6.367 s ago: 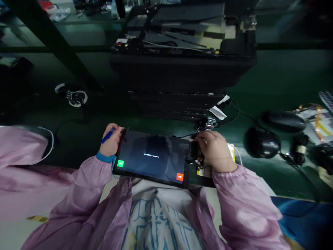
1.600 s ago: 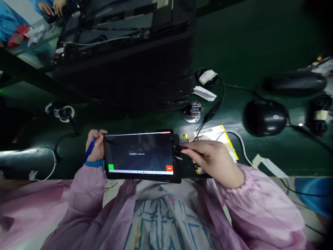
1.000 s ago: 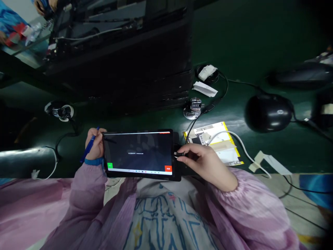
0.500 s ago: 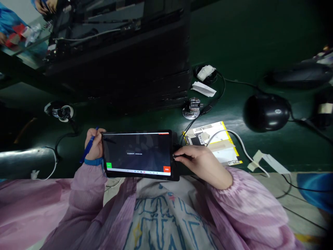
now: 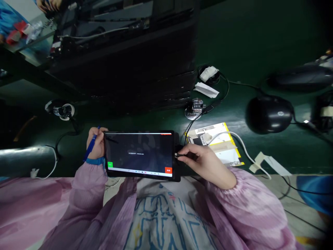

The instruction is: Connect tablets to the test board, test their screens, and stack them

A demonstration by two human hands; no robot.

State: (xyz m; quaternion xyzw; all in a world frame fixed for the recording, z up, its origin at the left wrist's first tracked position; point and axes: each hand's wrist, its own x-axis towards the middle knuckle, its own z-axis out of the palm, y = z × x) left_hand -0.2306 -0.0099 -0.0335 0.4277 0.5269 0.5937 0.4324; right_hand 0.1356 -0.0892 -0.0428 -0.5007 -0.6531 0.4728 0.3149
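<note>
A black tablet with a lit dark screen, a green button at its lower left and a red one at its lower right, sits at the near edge of the green bench. My left hand grips the tablet's left edge and also holds a blue pen. My right hand is pinched on a small black cable plug right at the tablet's right edge. Whether the plug is seated in the port is hidden.
A stack of black tablets and trays fills the bench behind. A tally counter, yellow-edged card, white cable, two black scanners and taped cables lie to the right. Another person's hands show far left.
Since 6.4 s ago the view has swung left and down. My right hand pinched the plug and brought it against the tablet's right edge. The left hand has kept its hold.
</note>
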